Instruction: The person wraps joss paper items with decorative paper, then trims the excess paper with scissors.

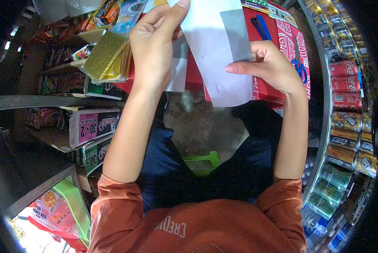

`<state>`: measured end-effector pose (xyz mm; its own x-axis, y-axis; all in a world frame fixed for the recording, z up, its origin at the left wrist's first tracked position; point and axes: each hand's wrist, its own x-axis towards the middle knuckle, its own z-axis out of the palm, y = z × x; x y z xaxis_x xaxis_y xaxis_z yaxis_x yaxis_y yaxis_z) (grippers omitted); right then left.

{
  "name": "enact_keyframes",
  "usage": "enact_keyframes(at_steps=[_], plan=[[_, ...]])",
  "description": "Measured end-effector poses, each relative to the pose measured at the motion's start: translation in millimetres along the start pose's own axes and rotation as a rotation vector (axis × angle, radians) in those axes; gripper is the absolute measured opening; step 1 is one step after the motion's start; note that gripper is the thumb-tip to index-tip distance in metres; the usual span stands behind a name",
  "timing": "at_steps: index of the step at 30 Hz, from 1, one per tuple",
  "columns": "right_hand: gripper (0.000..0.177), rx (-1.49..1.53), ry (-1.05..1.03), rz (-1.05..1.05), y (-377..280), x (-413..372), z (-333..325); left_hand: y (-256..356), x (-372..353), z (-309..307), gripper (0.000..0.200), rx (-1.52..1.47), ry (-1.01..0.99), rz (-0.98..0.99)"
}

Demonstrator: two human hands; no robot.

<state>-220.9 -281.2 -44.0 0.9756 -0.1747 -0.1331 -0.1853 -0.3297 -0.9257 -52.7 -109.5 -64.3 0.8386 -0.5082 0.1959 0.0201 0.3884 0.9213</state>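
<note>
Your two hands hold one white paper [216, 63] above the red surface [195, 75]. Your left hand [155, 40] pinches its upper edge between thumb and fingers. Your right hand [273, 63] grips its right side, one thumb on top, fingers partly hidden behind. One greyer section shows along that side; fold or second layer, cannot tell. One pale piece [178, 74] lies beside your left wrist. Two slim dark-blue objects [261, 28] lie beyond your right hand; one blue looped item [299, 69] lies just beside it. One green plastic item [202, 162] is below.
</note>
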Motion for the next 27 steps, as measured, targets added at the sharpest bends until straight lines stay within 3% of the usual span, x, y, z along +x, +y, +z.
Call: enact_keyframes(at_steps=[7, 10, 14, 18, 22, 27], plan=[[0.022, -0.009, -0.026, 0.009, 2.9, -1.7, -3.7, 0.4, -1.4, -2.0, 0.018, 0.01, 0.007, -0.036], [0.022, 0.032, -0.056, 0.02, 4.1, -3.4, -4.0, 11.9, -5.7, 10.2, 0.019, -0.061, -0.02, -0.154], [0.026, 0.0, -0.072, 0.023, 7.8, -3.7, -9.2, 11.3, -8.2, 10.0, 0.021, -0.007, -0.071, -0.114], [0.033, 0.209, 0.24, -0.207, -12.7, 1.9, 8.5, 8.2, -14.9, 15.7, 0.023, 0.033, -0.135, -0.001], [0.037, 0.149, 0.515, -0.194, -6.1, 8.4, 8.2, 9.2, -20.8, 19.4, 0.018, 0.092, -0.212, 0.023], [0.035, 0.143, 0.556, -0.161, -12.2, 8.3, 13.7, 5.6, -22.0, 19.3, 0.015, 0.105, -0.216, 0.066]])
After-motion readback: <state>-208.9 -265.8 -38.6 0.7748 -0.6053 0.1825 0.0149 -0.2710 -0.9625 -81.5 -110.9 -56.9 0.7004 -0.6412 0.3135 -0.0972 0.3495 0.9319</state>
